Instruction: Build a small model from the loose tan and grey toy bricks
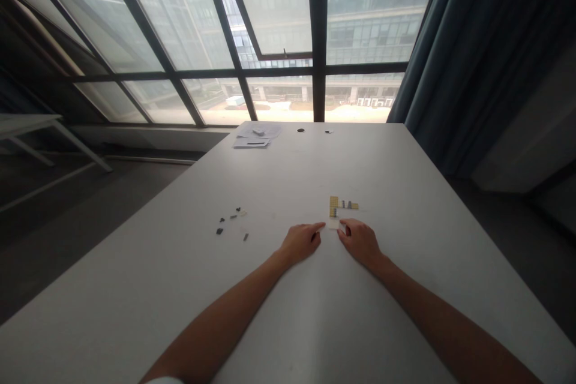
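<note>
A flat arrangement of small yellow and grey toy building pieces [333,201] lies on the white table, with a cream-white flat piece [333,224] at its near end. Left of that piece is my left hand [302,241], its index finger stretched toward the edge and the other fingers curled; I see nothing in it. My right hand [360,240] rests at the piece's right side, thumb and index finger bent around its near right corner. A short yellow and grey row [350,204] reaches right from the arrangement, beyond my right hand.
Several small loose pieces, dark and light, lie to the left, among them a black one [219,231] and a grey one [245,237]. Papers [252,137] lie at the table's far left edge. Two round holes [301,130] are near the far edge. A blue curtain hangs right.
</note>
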